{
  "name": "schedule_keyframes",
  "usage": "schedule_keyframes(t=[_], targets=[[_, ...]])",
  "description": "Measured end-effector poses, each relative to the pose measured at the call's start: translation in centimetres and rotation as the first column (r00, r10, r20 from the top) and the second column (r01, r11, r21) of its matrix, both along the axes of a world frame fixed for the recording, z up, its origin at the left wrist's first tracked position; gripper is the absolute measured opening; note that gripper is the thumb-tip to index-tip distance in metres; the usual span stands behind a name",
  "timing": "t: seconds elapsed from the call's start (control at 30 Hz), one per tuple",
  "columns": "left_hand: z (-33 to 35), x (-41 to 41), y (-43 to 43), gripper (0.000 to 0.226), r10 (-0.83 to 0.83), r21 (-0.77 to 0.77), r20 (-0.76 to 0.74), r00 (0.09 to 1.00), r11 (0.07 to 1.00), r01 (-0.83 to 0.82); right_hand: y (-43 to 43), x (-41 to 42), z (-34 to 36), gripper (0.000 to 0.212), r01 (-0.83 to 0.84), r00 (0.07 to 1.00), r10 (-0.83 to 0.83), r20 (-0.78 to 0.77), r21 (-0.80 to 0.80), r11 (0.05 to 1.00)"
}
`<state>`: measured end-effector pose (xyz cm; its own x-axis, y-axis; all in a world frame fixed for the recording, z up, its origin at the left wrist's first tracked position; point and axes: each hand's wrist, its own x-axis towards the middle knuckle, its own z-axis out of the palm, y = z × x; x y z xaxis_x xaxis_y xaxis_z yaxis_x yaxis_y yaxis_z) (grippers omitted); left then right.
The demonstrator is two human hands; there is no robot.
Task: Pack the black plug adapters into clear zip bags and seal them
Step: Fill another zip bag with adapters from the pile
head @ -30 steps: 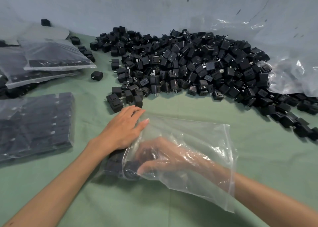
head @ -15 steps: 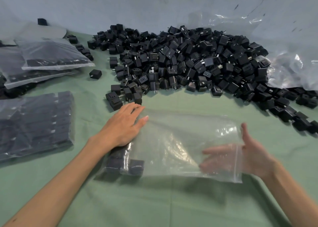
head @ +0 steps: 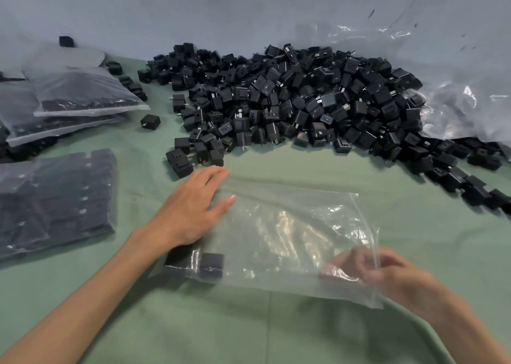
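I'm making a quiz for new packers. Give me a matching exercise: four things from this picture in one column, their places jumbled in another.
1 left hand
2 right hand
3 loose adapters
4 filled bags

A far side of the table
B pinching the clear bag's right edge
C table's left side
D flat on the clear bag's left end

Pairs: 1-D, 2-B, 3-A, 4-C

— Where did we have our left hand [head: 190,214]?
— Flat on the clear zip bag [head: 290,239], with two black adapters [head: 211,265] inside, nearer us than its fingers.
— And our right hand [head: 378,272]?
— It was blurred, its fingers [head: 359,261] curled on the bag's open edge. The loose pile [head: 290,101] lay beyond our fingertips.
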<state>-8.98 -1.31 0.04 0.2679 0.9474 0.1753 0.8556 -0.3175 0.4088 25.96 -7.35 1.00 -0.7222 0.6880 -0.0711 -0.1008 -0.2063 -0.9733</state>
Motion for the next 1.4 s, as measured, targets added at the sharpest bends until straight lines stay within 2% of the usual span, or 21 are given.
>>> schedule_keyframes(t=[0.03, 0.07, 0.1, 0.13, 0.17, 0.2, 0.23, 0.27, 0.33, 0.43, 0.57, 0.67, 0.73, 0.8, 0.87, 0.93, 1.0, 1.07, 1.27, 1.33, 1.4], targets=[[-0.4, 0.0, -0.4, 0.065, -0.015, -0.019, -0.004, 1.000, 1.000, 0.014, 0.0, 0.3, 0.0, 0.028, -0.040, 0.985, 0.025, -0.171, -0.080, 0.996], [-0.8, -0.1, -0.7, 0.065, -0.020, -0.037, -0.008, 1.000, 0.999, 0.020, 0.4, 0.7, 0.1, 0.039, 0.001, 0.969, -0.037, -0.246, -0.143, 0.990], [-1.1, -0.1, -0.9, 0.064, -0.012, -0.051, 0.001, 1.000, 0.999, 0.012, 1.3, 1.0, 0.4, 0.037, 0.207, 0.963, -0.227, -0.144, -0.140, 0.968], [-1.3, -0.1, -0.9, 0.064, 0.003, -0.061, 0.014, 1.000, 0.998, -0.003, 2.6, 1.3, 0.7, 0.026, 0.449, 0.892, -0.448, 0.052, -0.014, 0.893], [-1.4, -0.1, -0.8, 0.065, 0.016, -0.068, 0.017, 1.000, 0.998, -0.015, 4.4, 1.5, 0.8, 0.030, 0.619, 0.719, -0.658, 0.224, 0.224, 0.753], [-1.5, 0.0, -0.7, 0.066, 0.023, -0.070, 0.002, 1.000, 0.997, -0.022, 6.7, 1.4, 1.0, 0.038, 0.657, 0.526, -0.787, 0.322, 0.433, 0.617], [-1.5, 0.1, -0.6, 0.069, 0.024, -0.072, -0.022, 0.999, 0.997, -0.025, 9.2, 1.0, 1.2, 0.039, 0.622, 0.411, -0.847, 0.338, 0.575, 0.531], [-1.6, 0.1, -0.6, 0.073, 0.023, -0.078, -0.043, 0.999, 0.997, -0.026, 11.7, 0.4, 1.3, 0.033, 0.541, 0.353, -0.867, 0.351, 0.680, 0.496], [-1.6, 0.1, -0.7, 0.079, 0.022, -0.094, -0.053, 0.998, 0.995, -0.027, 16.7, -0.4, 0.9, 0.038, 0.305, 0.271, -0.861, 0.431, 0.810, 0.501], [-1.7, 0.0, -0.8, 0.078, 0.019, -0.097, -0.044, 0.999, 0.995, -0.023, 22.4, -0.8, -0.6, 0.050, 0.093, 0.149, -0.780, 0.608, 0.776, 0.623], [-1.8, 0.0, -0.8, 0.071, 0.018, -0.091, 0.016, 1.000, 0.996, -0.017, 25.0, -1.1, -2.0, 0.040, 0.081, -0.042, -0.814, 0.579, 0.814, 0.575], [-1.6, -0.1, -0.7, 0.060, 0.033, -0.099, 0.155, 0.987, 0.995, -0.017, 24.8, -1.4, -2.1, 0.043, 0.023, -0.130, -0.782, 0.609, 0.790, 0.612], [-1.5, -0.2, -0.7, 0.058, 0.046, -0.096, 0.222, 0.974, 0.995, -0.026, 23.8, -1.3, -1.7, 0.038, 0.046, -0.071, -0.770, 0.635, 0.773, 0.633], [-1.4, -0.4, -0.9, 0.061, 0.047, -0.100, 0.217, 0.975, 0.995, -0.025, 22.0, -0.7, -0.8, 0.027, 0.131, 0.046, -0.795, 0.605, 0.785, 0.605], [-1.6, -0.6, -1.2, 0.067, 0.038, -0.096, 0.127, 0.991, 0.995, -0.026, 18.7, 0.6, 0.1, 0.024, 0.303, 0.159, -0.821, 0.548, 0.765, 0.569], [-1.7, -0.7, -1.5, 0.073, 0.024, -0.084, -0.002, 1.000, 0.996, -0.024, 14.4, 2.5, 1.0, 0.034, 0.447, 0.331, -0.757, 0.563, 0.613, 0.652], [-1.7, -0.7, -1.8, 0.075, 0.002, -0.083, -0.116, 0.993, 0.996, -0.012, 9.9, 4.0, 1.3, 0.033, 0.351, 0.559, -0.524, 0.643, 0.389, 0.852], [-1.6, -0.6, -2.0, 0.075, -0.012, -0.097, -0.151, 0.988, 0.995, -0.003, 6.3, 4.6, 1.5, 0.010, 0.136, 0.674, -0.283, 0.683, 0.261, 0.956], [-1.2, -0.2, -2.2, 0.064, -0.027, -0.154, -0.135, 0.990, 0.988, 0.006, 2.5, 1.4, 1.6, 0.045, 0.050, 0.913, -0.081, 0.400, 0.087, 0.995], [-1.2, -0.2, -2.2, 0.071, -0.029, -0.159, -0.124, 0.992, 0.987, 0.009, 2.5, -0.8, 1.0, 0.055, 0.011, 0.938, -0.007, 0.347, -0.009, 1.000], [-1.2, -0.2, -2.3, 0.075, -0.026, -0.161, -0.105, 0.994, 0.987, 0.009, 3.1, -3.2, 0.5, 0.049, -0.008, 0.935, 0.002, 0.356, 0.017, 1.000]])
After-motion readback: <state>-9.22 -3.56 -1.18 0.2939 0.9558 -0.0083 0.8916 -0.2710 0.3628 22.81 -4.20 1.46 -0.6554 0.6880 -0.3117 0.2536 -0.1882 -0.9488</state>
